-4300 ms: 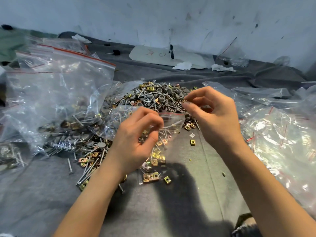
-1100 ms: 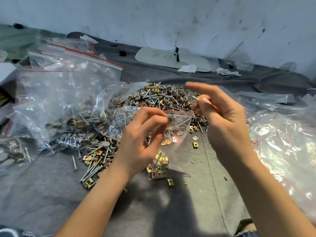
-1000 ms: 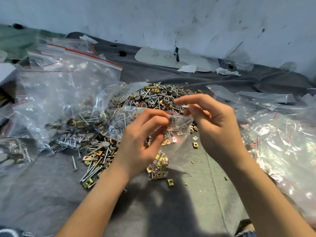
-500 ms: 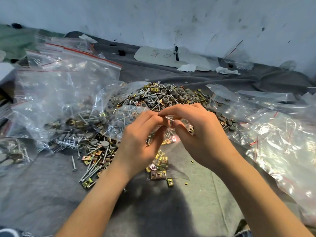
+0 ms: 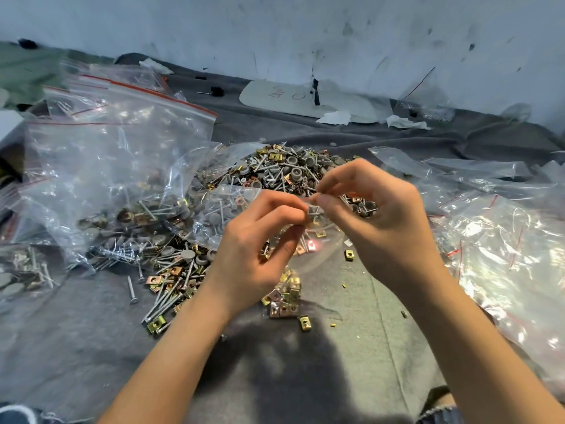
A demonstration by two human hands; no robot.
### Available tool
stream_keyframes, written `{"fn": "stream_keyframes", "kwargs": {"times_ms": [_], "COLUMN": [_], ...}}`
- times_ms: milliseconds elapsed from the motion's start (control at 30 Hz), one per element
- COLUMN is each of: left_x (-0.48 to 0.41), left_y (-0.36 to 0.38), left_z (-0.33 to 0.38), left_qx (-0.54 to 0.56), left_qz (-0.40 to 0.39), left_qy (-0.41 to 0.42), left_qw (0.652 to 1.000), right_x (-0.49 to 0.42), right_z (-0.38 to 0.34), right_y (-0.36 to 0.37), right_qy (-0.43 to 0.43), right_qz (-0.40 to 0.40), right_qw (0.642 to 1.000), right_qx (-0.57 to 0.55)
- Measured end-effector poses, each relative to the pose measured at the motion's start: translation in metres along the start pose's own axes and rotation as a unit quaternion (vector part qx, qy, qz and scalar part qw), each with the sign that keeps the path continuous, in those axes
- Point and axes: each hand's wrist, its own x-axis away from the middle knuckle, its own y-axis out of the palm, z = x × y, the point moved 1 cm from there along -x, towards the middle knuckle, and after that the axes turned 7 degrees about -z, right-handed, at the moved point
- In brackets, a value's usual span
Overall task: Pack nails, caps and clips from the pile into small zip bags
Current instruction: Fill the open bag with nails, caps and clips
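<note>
We are judging the task to be well under way but far from done: at nine o'clock from the hands, big bags (image 5: 116,160) are already sitting with nails and caps inside, and more plastic (image 5: 504,240) is lying heaped at three o'clock, its contents too blurred with glare for us to tell. At twelve o'clock a large pile (image 5: 284,169) of mixed hardware is waiting to be sorted, with grey caps (image 5: 296,172) showing on top, and loose nails (image 5: 162,301) and brass clips (image 5: 286,301) are lying scattered on the cloth (image 5: 351,347) at six and seven o'clock. We are reading the present step as filling one small bag (image 5: 324,249). The left hand (image 5: 253,255) is pinching the bag's rim, its grip clamped on the plastic between thumb and curled fingers. The right hand (image 5: 391,231) is meeting it at the mouth, its grip closed thumb to forefinger on the opposite rim; whether a small piece is also caught in that pinch, we cannot tell. The bag is hanging at six o'clock from both grips, between the palms, with a few clips showing through its lower part. We are judging it only lightly filled, not yet sealed, so more pieces and the zip closure are left to do.
</note>
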Motion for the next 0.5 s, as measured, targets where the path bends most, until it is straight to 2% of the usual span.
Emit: {"fn": "stream_keyframes", "kwargs": {"times_ms": [133,333,500], "left_x": [0.0,0.0,0.0], "left_y": [-0.001,-0.004,-0.006], "left_z": [0.0,0.001,0.001], "left_qx": [0.001,-0.012,0.013], "left_qz": [0.014,0.022,0.033], "left_qy": [-0.009,-0.014,-0.009], "left_qw": [1.0,1.0,0.999], "right_x": [0.0,0.0,0.001], "right_z": [0.0,-0.003,-0.006], "right_y": [0.003,0.01,0.016], "right_qy": [0.013,0.06,0.039], "right_qz": [-0.021,-0.001,0.032], "right_qw": [1.0,0.997,0.999], "right_qx": [0.006,-0.042,0.01]}}
